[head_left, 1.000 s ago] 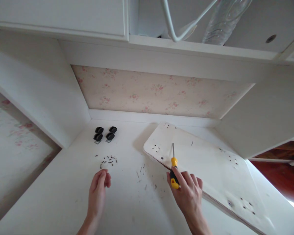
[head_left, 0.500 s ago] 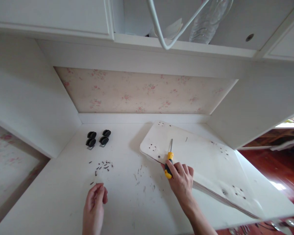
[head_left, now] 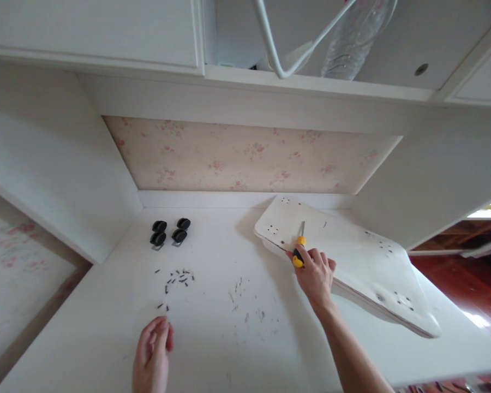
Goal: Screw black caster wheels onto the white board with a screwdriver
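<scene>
Right hand [head_left: 316,274]: fingers [head_left: 321,258] curled shut around the yellow-and-black handle of the screwdriver [head_left: 299,255]. The handle end sits at the thumb side of the fist. The metal shaft runs straight ahead from the fingers, away from the person, and its tip is over the board [head_left: 352,254].

Board: white, flat, drilled with several groups of small holes. It lies under and beyond the right fingers, tilted, with its near-left edge raised off the desk [head_left: 229,256]. The rest of the board runs off to the right of the fingers.

Left hand [head_left: 150,357]: held low over the desk, palm turned inward. The fingertips [head_left: 162,326] are drawn close together against the thumb. Whether they pinch anything cannot be told.

Screws [head_left: 177,277]: small, dark and scattered loose on the desk, ahead of the left fingertips. Two strays lie just ahead of the fingertips; the main group is farther out.

Casters [head_left: 169,233]: four, black, grouped in pairs beyond the screws, well apart from both hands.
</scene>
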`<action>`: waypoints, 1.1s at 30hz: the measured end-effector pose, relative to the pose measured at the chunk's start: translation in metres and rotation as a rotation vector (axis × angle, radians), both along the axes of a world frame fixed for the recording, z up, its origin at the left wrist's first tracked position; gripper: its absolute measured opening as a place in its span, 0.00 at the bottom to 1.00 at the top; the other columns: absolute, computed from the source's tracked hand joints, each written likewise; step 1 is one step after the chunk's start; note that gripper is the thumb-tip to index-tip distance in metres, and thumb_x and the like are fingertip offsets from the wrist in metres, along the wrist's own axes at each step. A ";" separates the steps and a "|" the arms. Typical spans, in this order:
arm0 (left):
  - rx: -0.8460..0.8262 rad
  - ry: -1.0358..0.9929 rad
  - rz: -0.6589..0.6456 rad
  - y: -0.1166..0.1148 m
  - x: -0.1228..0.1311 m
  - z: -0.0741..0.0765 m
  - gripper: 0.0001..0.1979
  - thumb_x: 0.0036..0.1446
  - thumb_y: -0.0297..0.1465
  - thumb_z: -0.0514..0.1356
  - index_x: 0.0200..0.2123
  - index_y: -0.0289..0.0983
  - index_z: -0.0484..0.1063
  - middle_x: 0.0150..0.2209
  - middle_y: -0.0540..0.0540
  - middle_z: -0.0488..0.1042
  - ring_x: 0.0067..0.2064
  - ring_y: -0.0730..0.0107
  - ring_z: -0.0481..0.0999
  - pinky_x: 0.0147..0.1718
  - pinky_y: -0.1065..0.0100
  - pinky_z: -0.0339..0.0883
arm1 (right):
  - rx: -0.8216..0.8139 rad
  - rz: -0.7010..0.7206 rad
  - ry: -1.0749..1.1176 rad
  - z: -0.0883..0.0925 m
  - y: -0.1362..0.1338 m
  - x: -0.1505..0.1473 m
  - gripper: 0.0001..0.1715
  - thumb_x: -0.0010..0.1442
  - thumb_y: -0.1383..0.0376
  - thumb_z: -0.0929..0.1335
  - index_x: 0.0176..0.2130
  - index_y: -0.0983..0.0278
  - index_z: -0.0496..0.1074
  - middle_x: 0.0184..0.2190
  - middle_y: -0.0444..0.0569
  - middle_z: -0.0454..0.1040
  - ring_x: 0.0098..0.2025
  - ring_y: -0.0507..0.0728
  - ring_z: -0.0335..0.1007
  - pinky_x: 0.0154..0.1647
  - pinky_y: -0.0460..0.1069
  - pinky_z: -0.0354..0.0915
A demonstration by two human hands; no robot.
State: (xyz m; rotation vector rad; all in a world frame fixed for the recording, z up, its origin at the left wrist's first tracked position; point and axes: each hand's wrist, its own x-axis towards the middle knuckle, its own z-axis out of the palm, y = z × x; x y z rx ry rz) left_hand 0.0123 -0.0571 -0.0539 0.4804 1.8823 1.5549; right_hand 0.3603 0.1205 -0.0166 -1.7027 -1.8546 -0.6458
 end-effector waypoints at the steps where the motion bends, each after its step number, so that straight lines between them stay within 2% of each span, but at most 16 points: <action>1: 0.003 0.010 -0.003 -0.001 0.000 -0.001 0.33 0.42 0.57 0.65 0.42 0.37 0.71 0.29 0.49 0.73 0.32 0.66 0.71 0.33 0.66 0.68 | 0.001 0.004 -0.010 -0.001 0.002 0.004 0.19 0.65 0.50 0.65 0.47 0.57 0.77 0.30 0.46 0.71 0.35 0.56 0.60 0.41 0.54 0.47; 7: 0.025 0.032 -0.017 0.000 0.001 -0.008 0.28 0.48 0.54 0.63 0.42 0.37 0.70 0.26 0.50 0.72 0.30 0.66 0.70 0.30 0.68 0.67 | -0.024 0.034 -0.013 -0.003 0.005 0.018 0.21 0.65 0.50 0.65 0.49 0.59 0.75 0.30 0.46 0.70 0.34 0.56 0.59 0.39 0.53 0.47; 16: 0.062 0.089 -0.052 0.004 0.005 -0.004 0.22 0.55 0.51 0.61 0.39 0.38 0.70 0.22 0.53 0.66 0.26 0.70 0.64 0.26 0.70 0.61 | -0.035 0.045 0.012 0.000 0.003 0.013 0.22 0.65 0.49 0.64 0.48 0.60 0.75 0.30 0.47 0.69 0.36 0.58 0.61 0.39 0.54 0.49; 26: 0.028 0.133 -0.063 0.004 0.007 -0.002 0.21 0.55 0.50 0.61 0.38 0.37 0.71 0.22 0.52 0.66 0.26 0.69 0.64 0.27 0.69 0.60 | -0.034 0.139 0.068 0.012 -0.015 0.019 0.25 0.65 0.46 0.62 0.47 0.60 0.76 0.30 0.48 0.69 0.34 0.58 0.62 0.39 0.54 0.51; 30: 0.055 0.108 -0.091 0.010 0.016 0.002 0.21 0.55 0.49 0.61 0.40 0.36 0.71 0.23 0.52 0.68 0.26 0.70 0.65 0.26 0.68 0.61 | -0.009 0.139 0.266 0.026 -0.031 0.026 0.27 0.61 0.44 0.65 0.47 0.60 0.76 0.30 0.48 0.71 0.34 0.58 0.65 0.39 0.54 0.56; 33: 0.107 0.065 -0.238 0.030 0.033 0.026 0.20 0.55 0.48 0.61 0.41 0.37 0.71 0.25 0.51 0.69 0.26 0.70 0.66 0.27 0.68 0.62 | -0.077 -0.014 0.623 0.045 -0.044 0.047 0.31 0.53 0.42 0.70 0.49 0.57 0.76 0.33 0.48 0.74 0.34 0.58 0.69 0.37 0.53 0.60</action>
